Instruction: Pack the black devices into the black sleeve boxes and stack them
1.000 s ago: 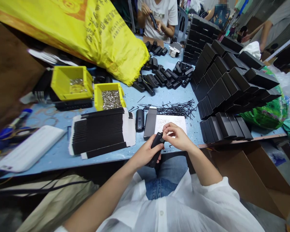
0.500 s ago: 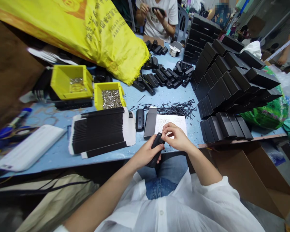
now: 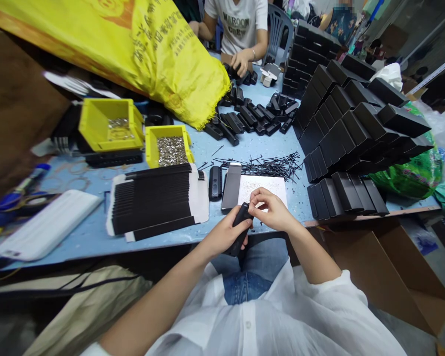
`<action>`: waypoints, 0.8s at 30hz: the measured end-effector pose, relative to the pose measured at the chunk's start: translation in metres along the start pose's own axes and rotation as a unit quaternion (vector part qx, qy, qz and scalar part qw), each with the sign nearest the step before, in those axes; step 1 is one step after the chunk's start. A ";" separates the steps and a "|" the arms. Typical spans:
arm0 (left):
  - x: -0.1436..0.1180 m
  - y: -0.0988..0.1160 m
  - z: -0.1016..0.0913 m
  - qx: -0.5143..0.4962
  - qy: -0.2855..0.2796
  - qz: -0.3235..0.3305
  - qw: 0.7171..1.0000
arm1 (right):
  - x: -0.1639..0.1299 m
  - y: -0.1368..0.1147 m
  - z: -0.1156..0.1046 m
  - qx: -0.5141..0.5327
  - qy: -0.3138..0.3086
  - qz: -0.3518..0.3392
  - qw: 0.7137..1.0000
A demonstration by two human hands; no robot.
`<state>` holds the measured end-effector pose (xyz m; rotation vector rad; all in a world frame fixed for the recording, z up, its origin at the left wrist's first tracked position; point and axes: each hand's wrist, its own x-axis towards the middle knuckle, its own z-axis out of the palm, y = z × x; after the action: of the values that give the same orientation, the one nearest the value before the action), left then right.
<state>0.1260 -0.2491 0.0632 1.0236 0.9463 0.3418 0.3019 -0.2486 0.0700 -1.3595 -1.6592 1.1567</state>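
The left hand grips a black device above the bench edge; the right hand pinches its top end

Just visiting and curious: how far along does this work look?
Looks done: closed black boxes stacked at right. In hand: the left hand holds a black device while right hand fingers work its top. Left: loose black parts and flat sleeves waiting.
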 end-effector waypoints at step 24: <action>0.005 -0.022 -0.002 0.070 0.026 0.046 0.996 | -0.007 0.036 0.035 0.092 0.039 0.084 0.992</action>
<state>0.1233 -0.2562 0.0416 1.1947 0.9823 0.3841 0.2849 -0.2603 0.0236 -1.4269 -1.3691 1.3010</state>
